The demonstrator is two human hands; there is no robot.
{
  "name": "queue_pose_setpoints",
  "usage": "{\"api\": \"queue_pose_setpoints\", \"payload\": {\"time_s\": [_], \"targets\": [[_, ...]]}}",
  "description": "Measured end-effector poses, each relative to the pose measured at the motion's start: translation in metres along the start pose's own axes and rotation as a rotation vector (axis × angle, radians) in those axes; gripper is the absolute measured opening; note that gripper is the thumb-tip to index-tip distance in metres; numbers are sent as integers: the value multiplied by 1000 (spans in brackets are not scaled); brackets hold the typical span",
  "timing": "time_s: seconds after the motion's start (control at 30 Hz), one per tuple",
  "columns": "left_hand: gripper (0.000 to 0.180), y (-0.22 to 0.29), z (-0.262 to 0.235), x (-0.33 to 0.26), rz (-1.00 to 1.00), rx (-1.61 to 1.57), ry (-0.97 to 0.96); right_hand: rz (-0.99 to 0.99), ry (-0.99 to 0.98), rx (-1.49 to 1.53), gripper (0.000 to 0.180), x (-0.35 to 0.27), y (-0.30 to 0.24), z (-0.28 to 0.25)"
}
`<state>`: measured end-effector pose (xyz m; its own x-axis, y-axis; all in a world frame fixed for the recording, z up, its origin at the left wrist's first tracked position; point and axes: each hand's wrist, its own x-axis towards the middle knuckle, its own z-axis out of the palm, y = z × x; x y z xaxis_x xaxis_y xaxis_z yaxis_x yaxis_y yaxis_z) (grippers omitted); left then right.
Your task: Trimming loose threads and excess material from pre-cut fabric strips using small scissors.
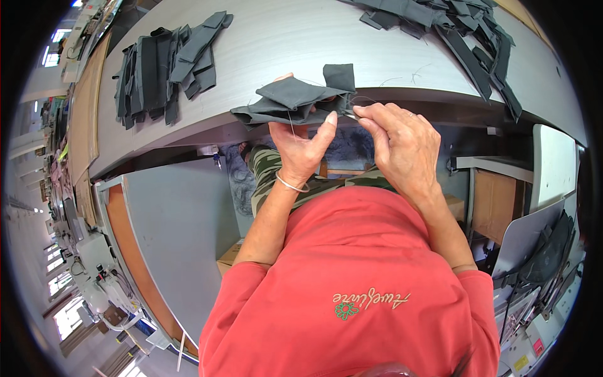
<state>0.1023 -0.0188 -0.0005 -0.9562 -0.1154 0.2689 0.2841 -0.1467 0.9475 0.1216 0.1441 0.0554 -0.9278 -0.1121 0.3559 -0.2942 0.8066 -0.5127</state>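
My left hand [300, 147] holds a folded dark grey fabric piece [292, 94] at the table's near edge, thumb on the near side and fingers behind or under it. One square flap of the cloth stands up at its right end. Loose threads hang from it, one trailing down past the left palm. At the cloth's right end my right hand [402, 138] is closed in a pinch, thumb against forefinger. Something thin and pale shows at those fingertips beside loose threads, too small to make out.
On the pale table [276, 38] lie a pile of grey fabric strips [154, 72] at left and a larger fabric pile [465, 31] at far right, with strips over the edge. Below stand a grey panel [182, 207] at left and a cardboard box [496, 204] at right.
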Motion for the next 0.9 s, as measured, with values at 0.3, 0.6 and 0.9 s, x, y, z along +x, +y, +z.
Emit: {"api": "queue_pose_setpoints", "payload": {"time_s": [0.3,0.6,0.9], "targets": [[76,6,3,3,8,45,6,-7,-8,-5,10,2,2,-2],[72,2,1,4,19,-13,-73,6,11,82,11,1,6,3],[80,-3,-2,6,122,6,-106,5,22,66,11,0,5,6]]}}
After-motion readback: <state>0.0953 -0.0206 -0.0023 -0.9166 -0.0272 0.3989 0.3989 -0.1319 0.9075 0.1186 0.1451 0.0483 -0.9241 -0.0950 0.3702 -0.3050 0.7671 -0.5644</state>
